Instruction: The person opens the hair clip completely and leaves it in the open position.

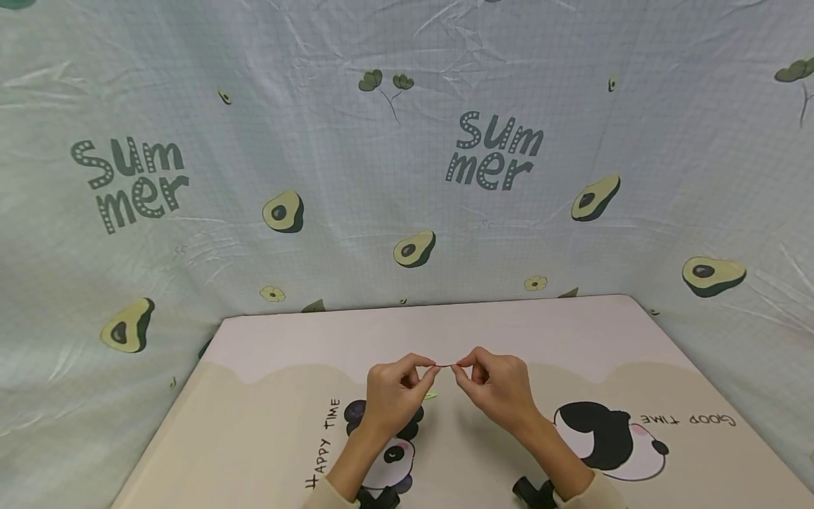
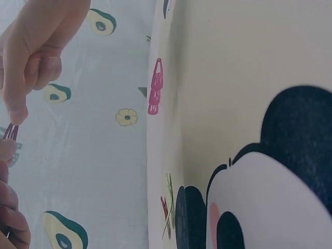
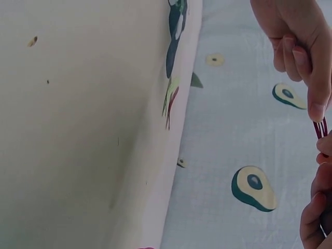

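Observation:
My left hand (image 1: pixel 394 394) and right hand (image 1: pixel 499 387) are raised over the table in the head view, thumbs and forefingers facing each other. Between their fingertips is a thin, dark red hair clip (image 3: pixel 320 128), one end pinched by each hand. It appears as several narrow parallel strips in the wrist views, its ends hidden under the fingers. A pink hair clip (image 2: pixel 156 85) lies on the table, near its far edge in the left wrist view. Further off, thin green strips (image 2: pixel 170 205) lie beside a red piece (image 2: pixel 164 211); the left hand mostly covers these in the head view.
The pale tabletop (image 1: pixel 254 438) is printed with cartoon pandas and lettering. A plastic curtain (image 1: pixel 343 155) with avocado prints hangs behind the table and along both sides. Black wrist mounts (image 1: pixel 534 493) show at the bottom of the head view.

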Tool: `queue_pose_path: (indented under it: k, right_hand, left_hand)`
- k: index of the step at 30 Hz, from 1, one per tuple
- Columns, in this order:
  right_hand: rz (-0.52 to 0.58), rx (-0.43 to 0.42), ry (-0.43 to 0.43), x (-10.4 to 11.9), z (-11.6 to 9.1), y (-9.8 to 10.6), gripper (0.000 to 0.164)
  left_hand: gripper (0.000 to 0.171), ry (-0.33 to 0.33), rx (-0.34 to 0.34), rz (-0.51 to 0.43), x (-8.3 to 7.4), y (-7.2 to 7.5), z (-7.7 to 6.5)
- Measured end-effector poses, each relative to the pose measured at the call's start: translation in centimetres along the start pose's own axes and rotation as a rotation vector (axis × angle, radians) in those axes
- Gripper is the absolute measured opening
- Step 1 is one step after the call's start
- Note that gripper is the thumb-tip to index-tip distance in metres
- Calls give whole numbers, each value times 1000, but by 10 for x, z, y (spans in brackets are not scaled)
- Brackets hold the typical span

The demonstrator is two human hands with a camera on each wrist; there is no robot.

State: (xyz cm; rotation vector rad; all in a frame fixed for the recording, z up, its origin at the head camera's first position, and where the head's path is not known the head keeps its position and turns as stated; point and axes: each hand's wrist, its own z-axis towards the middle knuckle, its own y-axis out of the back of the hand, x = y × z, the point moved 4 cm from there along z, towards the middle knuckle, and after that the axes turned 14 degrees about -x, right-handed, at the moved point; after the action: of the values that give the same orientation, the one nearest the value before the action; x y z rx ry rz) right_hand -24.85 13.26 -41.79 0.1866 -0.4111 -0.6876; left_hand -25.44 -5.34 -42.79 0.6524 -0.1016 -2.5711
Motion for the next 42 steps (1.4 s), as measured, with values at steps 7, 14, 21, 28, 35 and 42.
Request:
queue_pose_path:
  k: [7, 14, 21, 28, 35, 42]
  right_hand:
    - [-12, 4, -9, 0, -1, -1, 19]
    - [-26, 1, -14, 0, -1, -1, 19]
    - [-21, 16, -19, 0, -1, -2, 19]
    - [-19, 13, -14, 0, 0, -1, 18]
    - [-20, 11, -20, -1, -1, -2, 19]
    - [-25, 10, -19, -1, -1, -2, 19]
  left_hand:
    - [13, -8, -3, 11, 1, 0, -1]
    - [10, -6, 4, 6, 1, 0, -2]
    - [12, -22, -1, 20, 3, 0, -2]
    - [10, -35, -6, 17, 2, 1, -1]
    - [10, -47, -15, 10, 1, 1, -2]
    - [10, -44, -18, 7, 2, 1, -1]
